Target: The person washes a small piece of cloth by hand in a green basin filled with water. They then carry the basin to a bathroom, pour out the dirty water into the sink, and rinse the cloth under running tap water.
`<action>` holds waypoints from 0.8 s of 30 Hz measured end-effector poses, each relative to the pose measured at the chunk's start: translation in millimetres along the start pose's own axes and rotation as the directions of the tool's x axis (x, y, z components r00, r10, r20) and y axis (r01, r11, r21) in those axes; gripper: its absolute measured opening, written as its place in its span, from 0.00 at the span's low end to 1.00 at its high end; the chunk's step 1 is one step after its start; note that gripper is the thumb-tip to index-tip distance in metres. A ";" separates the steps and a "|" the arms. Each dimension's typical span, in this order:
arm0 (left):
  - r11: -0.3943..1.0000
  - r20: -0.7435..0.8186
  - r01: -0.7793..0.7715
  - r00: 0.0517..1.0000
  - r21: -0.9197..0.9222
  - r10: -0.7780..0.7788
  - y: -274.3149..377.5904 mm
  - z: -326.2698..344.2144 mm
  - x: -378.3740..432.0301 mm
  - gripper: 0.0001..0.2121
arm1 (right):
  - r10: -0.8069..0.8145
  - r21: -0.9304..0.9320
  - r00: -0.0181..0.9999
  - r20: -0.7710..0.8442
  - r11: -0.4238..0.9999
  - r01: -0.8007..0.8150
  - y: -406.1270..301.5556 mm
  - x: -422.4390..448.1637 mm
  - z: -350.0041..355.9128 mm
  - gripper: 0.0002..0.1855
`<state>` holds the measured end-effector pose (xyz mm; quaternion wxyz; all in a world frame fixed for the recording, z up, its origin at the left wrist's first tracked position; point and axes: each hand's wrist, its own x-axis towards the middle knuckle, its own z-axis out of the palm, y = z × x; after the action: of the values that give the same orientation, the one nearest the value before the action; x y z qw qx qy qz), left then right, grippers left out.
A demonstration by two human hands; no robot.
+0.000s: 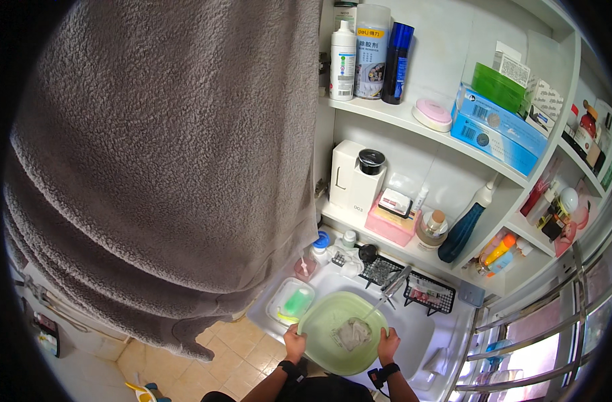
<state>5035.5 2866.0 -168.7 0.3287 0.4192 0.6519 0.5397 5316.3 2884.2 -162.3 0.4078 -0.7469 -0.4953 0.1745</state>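
Note:
A pale green plastic basin [318, 352] is held over the white sink [421, 331], tilted slightly towards me. My left hand [295, 343] grips its left rim, and my right hand [388, 345] grips the right rim. Inside lies a wet, light-coloured cloth [353, 333]. From the chrome faucet [396, 282] a thin stream of water runs down into the basin near the cloth. Both wrists wear dark bands. The fingers under the rim are partly hidden.
A large grey towel [175, 151] hangs at the left. By the basin's left rim stands a clear tray [281, 296] with a green item. Wire racks [429, 294] sit behind the sink, below shelves [346, 216] of bottles and boxes. Metal bars [517, 344] run along the right.

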 end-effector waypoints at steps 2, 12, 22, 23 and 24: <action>1.000 0.009 -0.003 1.000 -0.016 0.004 2.0 0.9 -0.1 0.15 | -0.012 0.008 1.000 -0.012 1.000 0.013 4.1 0.5 2.2 0.11; 0.996 0.023 -0.072 0.997 0.056 0.071 -12.0 -1.9 1.0 0.16 | 0.005 0.043 1.000 -0.005 0.999 -0.005 5.2 1.2 4.4 0.10; 0.996 0.004 -0.059 0.998 0.067 0.059 -9.7 -3.5 1.1 0.16 | 0.004 0.072 1.000 -0.016 0.997 -0.003 -3.1 -2.2 0.7 0.10; 0.996 0.004 -0.055 0.998 0.068 0.055 -6.7 -3.7 -1.2 0.16 | -0.007 0.066 1.000 -0.017 0.998 0.009 -2.1 -3.5 -0.9 0.09; 0.996 0.003 -0.052 0.999 0.069 0.052 -3.3 -3.0 -1.4 0.15 | -0.019 0.060 1.000 -0.019 0.998 0.020 -0.7 -3.9 -2.2 0.09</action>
<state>5032.9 2863.2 -171.4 0.3003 0.4476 0.6589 0.5248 5315.5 2880.0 -161.0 0.4365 -0.7309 -0.4934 0.1786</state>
